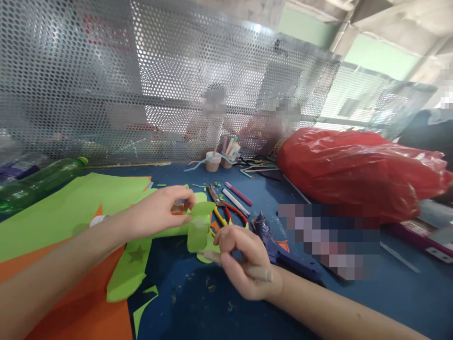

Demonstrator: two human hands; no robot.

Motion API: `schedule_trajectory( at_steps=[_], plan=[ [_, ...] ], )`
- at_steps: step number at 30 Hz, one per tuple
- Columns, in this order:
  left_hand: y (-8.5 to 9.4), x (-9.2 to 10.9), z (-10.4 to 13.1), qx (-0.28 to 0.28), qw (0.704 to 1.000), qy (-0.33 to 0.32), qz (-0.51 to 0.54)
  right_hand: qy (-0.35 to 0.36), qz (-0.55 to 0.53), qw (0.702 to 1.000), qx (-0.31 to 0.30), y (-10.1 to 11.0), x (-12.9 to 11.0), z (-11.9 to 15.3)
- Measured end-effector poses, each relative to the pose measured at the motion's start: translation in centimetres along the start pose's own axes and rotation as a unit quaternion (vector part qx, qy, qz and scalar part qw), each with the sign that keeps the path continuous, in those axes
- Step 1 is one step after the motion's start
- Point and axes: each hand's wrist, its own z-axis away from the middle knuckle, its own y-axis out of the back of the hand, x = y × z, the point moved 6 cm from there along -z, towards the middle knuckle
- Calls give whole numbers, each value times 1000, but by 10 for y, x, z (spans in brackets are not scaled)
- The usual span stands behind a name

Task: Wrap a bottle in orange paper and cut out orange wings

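My left hand (161,211) pinches the edge of a light green paper piece (198,231) with curled flaps, near the middle of the view. To the right, my right hand (244,262) is closed around a thin, pale stick-like tool (260,273), its tip pointing left at the lower flap of the green piece. A green strip with a darker star (136,255) lies below my left hand. Behind my right hand are pliers with red and yellow handles (221,203) and a dark blue glue gun (265,231).
Green paper (81,198) and orange paper (88,307) cover the left side. A green bottle (42,182) lies at the far left. Cups (213,163) of pens stand by the perforated metal screen (170,71). A red plastic bag (354,170) bulges at the right. People are behind the screen.
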Motion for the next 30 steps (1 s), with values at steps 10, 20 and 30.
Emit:
schedule_trajectory(
  at_steps=[10, 20, 30],
  plan=[
    [-5, 10, 8, 14, 996, 12, -87, 254, 89, 940, -212, -18, -40, 7],
    [33, 5, 10, 66, 995, 75, -18, 214, 124, 953, -176, -16, -32, 4],
    [21, 2, 33, 97, 913, 146, 367, -138, -157, 975, 71, 12, 13, -2]
  ],
)
